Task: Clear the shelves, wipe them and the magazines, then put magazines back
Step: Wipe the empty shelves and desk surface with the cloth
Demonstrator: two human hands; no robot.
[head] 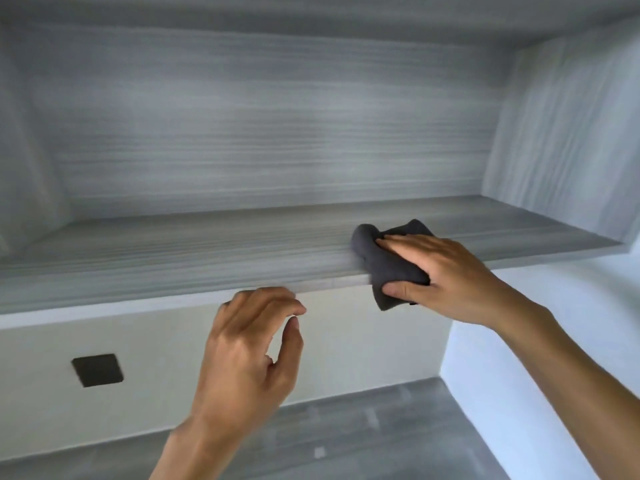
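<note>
A grey wood-grain shelf (pixel 173 258) runs across the view, bare of magazines. My right hand (pixel 446 271) presses a dark grey cloth (pixel 381 261) flat against the shelf's front edge at the right; part of the cloth hangs over the edge. My left hand (pixel 252 344) hovers just below the front edge near the middle, fingers loosely curled and holding nothing. No magazines are in view.
The shelf sits in a recess with a grey back panel (pixel 277 133) and a side wall (pixel 561 133) at the right. Below it is a white wall with a dark square opening (pixel 97 370). A lower grey surface (pixel 346 427) lies underneath.
</note>
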